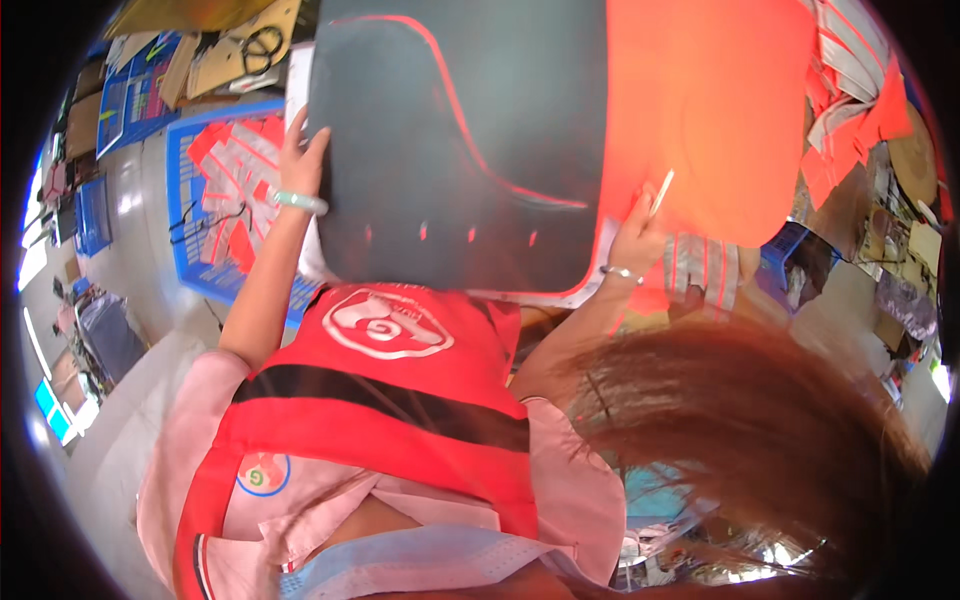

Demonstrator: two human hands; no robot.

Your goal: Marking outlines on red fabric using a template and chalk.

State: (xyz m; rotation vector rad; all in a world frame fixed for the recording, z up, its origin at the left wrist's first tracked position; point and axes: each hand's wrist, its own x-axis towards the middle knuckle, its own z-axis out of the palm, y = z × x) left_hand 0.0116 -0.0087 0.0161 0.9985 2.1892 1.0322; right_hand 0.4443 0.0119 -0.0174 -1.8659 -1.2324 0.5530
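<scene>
A large dark sheet [400, 150] with rounded corners lies in front of me. A long curved slit and several short slits in it show bright orange-red. Bright orange fabric [710, 110] sticks out on its right side. My left hand [305, 160] rests at the sheet's left edge with its fingers stretched and apart; a pale green bangle circles that wrist. At the lower right edge of the sheet, over the orange fabric, my right hand [640, 230] pinches a thin white stick [662, 192], perhaps a pen; its exact kind is unclear.
On the left a blue plastic basket [180, 240] holds orange pieces with silver-grey strips [240, 170]. Black-handled scissors [263, 48] lie on a tan board at the upper left. More striped orange pieces [850, 90] are heaped at the upper right. A blue bin [790, 255] stands right of the sheet.
</scene>
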